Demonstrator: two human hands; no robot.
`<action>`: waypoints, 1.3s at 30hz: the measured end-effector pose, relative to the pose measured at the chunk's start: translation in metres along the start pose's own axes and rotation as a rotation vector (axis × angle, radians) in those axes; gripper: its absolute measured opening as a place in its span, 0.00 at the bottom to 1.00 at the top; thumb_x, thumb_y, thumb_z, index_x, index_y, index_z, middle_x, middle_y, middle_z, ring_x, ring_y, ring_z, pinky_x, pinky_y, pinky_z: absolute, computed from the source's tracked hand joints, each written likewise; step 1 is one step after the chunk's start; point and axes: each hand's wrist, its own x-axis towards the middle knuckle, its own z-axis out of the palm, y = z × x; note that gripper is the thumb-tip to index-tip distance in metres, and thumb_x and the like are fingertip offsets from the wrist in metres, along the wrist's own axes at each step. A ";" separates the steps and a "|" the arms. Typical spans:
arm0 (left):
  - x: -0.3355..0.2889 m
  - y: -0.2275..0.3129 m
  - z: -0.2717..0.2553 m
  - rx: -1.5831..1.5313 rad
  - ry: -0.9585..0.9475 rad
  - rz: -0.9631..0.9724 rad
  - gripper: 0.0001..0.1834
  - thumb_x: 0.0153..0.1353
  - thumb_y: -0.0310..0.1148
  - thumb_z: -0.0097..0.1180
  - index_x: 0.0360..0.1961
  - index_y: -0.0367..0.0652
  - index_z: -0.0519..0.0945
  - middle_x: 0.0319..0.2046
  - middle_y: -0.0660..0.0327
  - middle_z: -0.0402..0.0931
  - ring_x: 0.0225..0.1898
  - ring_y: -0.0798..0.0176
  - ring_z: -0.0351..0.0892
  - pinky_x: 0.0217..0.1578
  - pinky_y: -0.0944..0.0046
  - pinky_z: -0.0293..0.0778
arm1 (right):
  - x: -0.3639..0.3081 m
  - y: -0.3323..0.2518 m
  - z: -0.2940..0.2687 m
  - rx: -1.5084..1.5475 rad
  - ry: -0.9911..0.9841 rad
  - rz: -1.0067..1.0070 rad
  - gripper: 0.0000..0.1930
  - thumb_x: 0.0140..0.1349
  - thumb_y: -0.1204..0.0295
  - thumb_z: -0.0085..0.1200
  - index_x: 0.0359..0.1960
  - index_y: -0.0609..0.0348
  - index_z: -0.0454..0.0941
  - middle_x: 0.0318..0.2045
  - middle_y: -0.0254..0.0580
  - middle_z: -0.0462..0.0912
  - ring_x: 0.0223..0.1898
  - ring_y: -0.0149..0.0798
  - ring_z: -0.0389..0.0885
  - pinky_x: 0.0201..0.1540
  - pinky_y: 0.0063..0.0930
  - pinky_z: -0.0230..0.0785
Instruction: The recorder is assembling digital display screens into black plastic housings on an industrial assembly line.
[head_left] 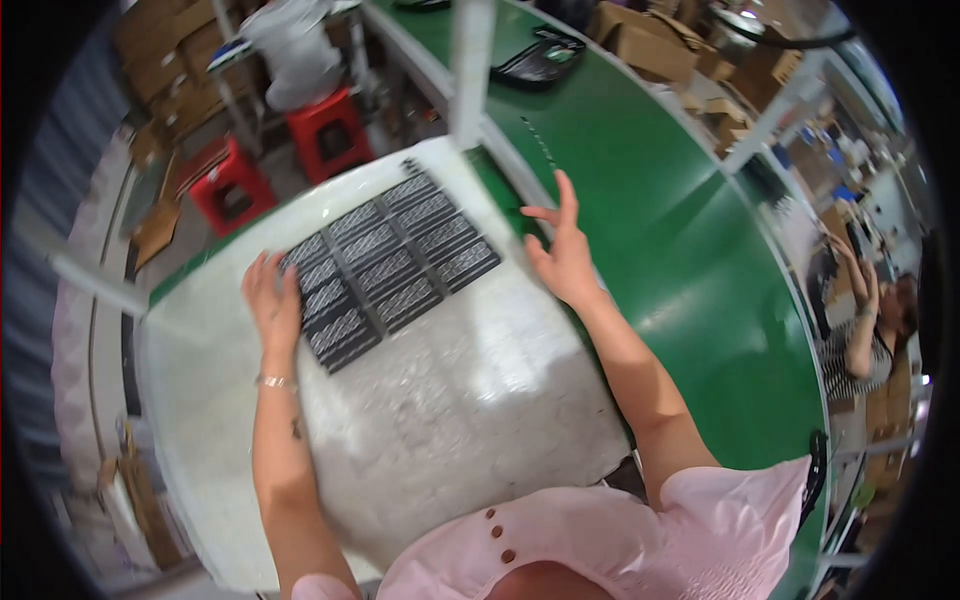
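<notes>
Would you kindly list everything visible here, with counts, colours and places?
Work table: one, whitish, centre
Patterned grid: one, black and white, on the table
Long surface: one, green, right of the table
Patterned strip: one, black and white, on the long surface
Pouch: at least one, black, far end of that surface
Stools: two, red, upper left
Post: one, white, top centre
Cardboard boxes: several, brown, upper corners
Curtain: one, blue-grey, left edge
Co-worker: one, striped top, far right
Wearer's top: one, pink, lower edge
Left hand: one, bare, at the grid's left edge
Right hand: one, bare, empty, by the long surface's edge
</notes>
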 end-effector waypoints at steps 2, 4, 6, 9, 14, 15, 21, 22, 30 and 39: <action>-0.005 0.004 -0.003 -0.043 0.014 -0.025 0.18 0.63 0.38 0.52 0.53 0.43 0.75 0.58 0.50 0.66 0.62 0.49 0.58 0.64 0.54 0.52 | 0.026 0.025 -0.014 0.054 0.017 0.015 0.47 0.53 0.77 0.53 0.70 0.51 0.34 0.46 0.50 0.79 0.48 0.52 0.78 0.53 0.41 0.68; -0.004 0.011 0.002 -0.067 -0.013 -0.048 0.19 0.64 0.38 0.51 0.54 0.42 0.74 0.58 0.51 0.67 0.62 0.50 0.58 0.64 0.55 0.52 | 0.065 0.064 -0.028 0.057 0.059 0.008 0.47 0.55 0.73 0.54 0.70 0.50 0.33 0.46 0.49 0.79 0.47 0.52 0.78 0.50 0.41 0.70; 0.000 0.018 -0.002 -0.107 0.008 -0.070 0.19 0.65 0.38 0.51 0.54 0.42 0.74 0.59 0.51 0.66 0.62 0.51 0.59 0.63 0.55 0.53 | 0.113 0.095 -0.035 -0.048 0.060 0.062 0.48 0.55 0.71 0.55 0.70 0.49 0.32 0.49 0.49 0.78 0.47 0.50 0.79 0.49 0.42 0.71; 0.000 0.014 -0.001 -0.164 0.037 -0.136 0.18 0.66 0.37 0.49 0.54 0.41 0.73 0.59 0.53 0.66 0.61 0.54 0.61 0.62 0.57 0.55 | 0.188 0.136 -0.025 -0.122 0.078 0.070 0.48 0.55 0.68 0.55 0.70 0.48 0.31 0.54 0.51 0.74 0.49 0.52 0.78 0.51 0.43 0.70; -0.002 0.012 -0.015 -0.321 0.082 -0.276 0.19 0.68 0.37 0.47 0.56 0.40 0.71 0.58 0.57 0.67 0.59 0.62 0.65 0.59 0.64 0.58 | 0.285 0.154 0.007 -0.473 0.051 0.121 0.46 0.58 0.67 0.54 0.69 0.45 0.31 0.58 0.54 0.70 0.54 0.55 0.74 0.57 0.44 0.66; -0.004 0.010 -0.019 -0.406 0.071 -0.328 0.19 0.68 0.36 0.47 0.57 0.40 0.71 0.58 0.59 0.67 0.58 0.64 0.65 0.59 0.65 0.59 | 0.297 0.155 0.010 -0.511 -0.010 0.185 0.46 0.58 0.66 0.54 0.69 0.45 0.31 0.58 0.55 0.70 0.54 0.55 0.74 0.57 0.44 0.66; 0.003 0.044 -0.004 -0.392 0.105 -0.233 0.19 0.68 0.34 0.47 0.57 0.38 0.70 0.57 0.58 0.69 0.58 0.63 0.66 0.58 0.61 0.61 | 0.274 0.199 -0.038 -0.683 0.025 0.220 0.46 0.53 0.65 0.62 0.69 0.51 0.42 0.47 0.55 0.78 0.50 0.54 0.77 0.50 0.43 0.70; 0.004 0.059 -0.007 -0.358 0.087 -0.181 0.19 0.67 0.33 0.47 0.57 0.38 0.70 0.57 0.58 0.69 0.58 0.61 0.66 0.58 0.60 0.61 | 0.257 0.196 -0.052 -0.672 0.020 0.163 0.48 0.51 0.65 0.64 0.69 0.52 0.44 0.43 0.55 0.79 0.46 0.55 0.78 0.48 0.43 0.71; -0.019 0.280 -0.042 -0.096 -0.196 0.962 0.30 0.49 0.34 0.64 0.55 0.40 0.71 0.59 0.49 0.66 0.62 0.39 0.60 0.61 0.38 0.52 | -0.006 -0.004 -0.140 0.009 0.157 -0.266 0.47 0.41 0.80 0.64 0.65 0.53 0.51 0.31 0.49 0.77 0.35 0.51 0.78 0.38 0.39 0.71; -0.038 0.237 -0.158 -0.765 -0.041 0.244 0.25 0.50 0.26 0.64 0.51 0.33 0.72 0.44 0.52 0.76 0.46 0.55 0.75 0.48 0.58 0.71 | -0.100 -0.083 -0.243 0.178 0.549 -0.355 0.47 0.50 0.68 0.64 0.67 0.57 0.43 0.44 0.43 0.74 0.42 0.38 0.71 0.50 0.32 0.66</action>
